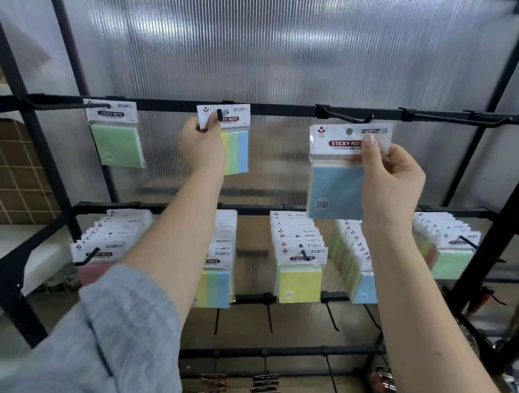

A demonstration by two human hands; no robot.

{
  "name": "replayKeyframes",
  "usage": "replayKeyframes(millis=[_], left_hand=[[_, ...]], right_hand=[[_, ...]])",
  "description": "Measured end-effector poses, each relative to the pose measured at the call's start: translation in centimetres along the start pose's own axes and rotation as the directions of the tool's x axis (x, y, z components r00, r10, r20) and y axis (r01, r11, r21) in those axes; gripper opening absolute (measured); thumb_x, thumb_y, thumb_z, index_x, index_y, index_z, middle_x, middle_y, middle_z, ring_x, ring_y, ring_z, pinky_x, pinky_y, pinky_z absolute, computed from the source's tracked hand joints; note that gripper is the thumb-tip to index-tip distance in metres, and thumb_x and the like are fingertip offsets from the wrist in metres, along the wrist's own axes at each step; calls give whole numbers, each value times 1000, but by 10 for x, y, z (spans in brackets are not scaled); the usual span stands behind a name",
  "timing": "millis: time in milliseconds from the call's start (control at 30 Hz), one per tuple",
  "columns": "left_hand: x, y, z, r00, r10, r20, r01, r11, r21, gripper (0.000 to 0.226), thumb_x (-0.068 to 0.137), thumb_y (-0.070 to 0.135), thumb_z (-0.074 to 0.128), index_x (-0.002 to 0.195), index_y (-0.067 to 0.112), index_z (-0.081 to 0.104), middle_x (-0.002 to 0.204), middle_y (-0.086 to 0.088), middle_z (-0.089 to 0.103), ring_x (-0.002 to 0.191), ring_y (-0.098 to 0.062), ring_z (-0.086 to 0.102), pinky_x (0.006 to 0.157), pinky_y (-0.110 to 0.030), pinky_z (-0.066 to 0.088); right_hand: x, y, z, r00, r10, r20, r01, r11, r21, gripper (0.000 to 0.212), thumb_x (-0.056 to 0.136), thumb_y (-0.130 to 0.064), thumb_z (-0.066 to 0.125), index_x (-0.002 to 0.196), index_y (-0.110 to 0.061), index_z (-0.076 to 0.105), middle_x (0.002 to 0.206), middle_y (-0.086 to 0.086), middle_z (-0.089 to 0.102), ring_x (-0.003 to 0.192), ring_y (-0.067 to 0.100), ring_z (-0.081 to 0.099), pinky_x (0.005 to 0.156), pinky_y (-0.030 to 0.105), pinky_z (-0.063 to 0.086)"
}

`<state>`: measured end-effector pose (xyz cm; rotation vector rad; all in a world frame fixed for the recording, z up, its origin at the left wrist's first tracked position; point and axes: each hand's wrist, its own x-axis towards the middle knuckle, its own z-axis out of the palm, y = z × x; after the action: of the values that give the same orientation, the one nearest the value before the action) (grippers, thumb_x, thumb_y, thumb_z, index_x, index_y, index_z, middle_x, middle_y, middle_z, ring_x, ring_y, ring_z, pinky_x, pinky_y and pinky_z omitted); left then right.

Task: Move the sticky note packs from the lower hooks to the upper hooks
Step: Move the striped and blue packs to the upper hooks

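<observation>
Ribbed translucent sheeting is backing a black display rack [285, 110], and a person is reaching up to its upper rail with both arms. Their left hand [202, 144] is curling around the header of a striped yellow, green and blue pack [236, 147] that is sitting on the second upper hook [219, 114]. Further left, a green pack [116, 143] is hanging from the first upper hook [99, 105]. Their right hand [391, 183] is pinching a blue pack [336, 187] by its header, thumb across the front, holding it in the air just below the third upper hook [348, 117] with its punched hole not yet on the prong. Beneath them, the lower hooks are carrying thick rows of packs [300, 256], and the left arm is wearing a grey sleeve [106, 338].
</observation>
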<state>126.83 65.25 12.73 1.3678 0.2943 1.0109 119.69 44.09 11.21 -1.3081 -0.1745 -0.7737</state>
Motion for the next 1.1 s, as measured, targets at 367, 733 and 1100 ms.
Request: replayKeyframes(millis=[367,733,1100], left_hand=[[38,-8,23,993,-104,49,98,989,107,23,84,36,65,80,18,52,76,5,61,68,-17,57,62,-28,45],[43,-5,25,993,-120,18,114,970,216,34,83,45,61,71,21,40,67,6,46,65,-17,45,63,-30,42],[23,-29,1,998,-57,12,52,966,255,24,91,38,56,103,19,50,98,3,60,85,-17,65,74,-40,58]], right_hand=[[12,0,5,999,-8,-33,9,999,35,29,92,-27,62,64,-21,56,57,-16,53,53,-3,43,54,12,36],[25,-6,6,995,-10,-97,12,1000,23,31,86,-34,67,70,-10,56,67,3,56,62,12,45,53,18,37],[26,-14,6,990,21,-136,-16,999,38,26,87,-26,67,68,-12,55,64,0,55,51,5,43,48,11,35]])
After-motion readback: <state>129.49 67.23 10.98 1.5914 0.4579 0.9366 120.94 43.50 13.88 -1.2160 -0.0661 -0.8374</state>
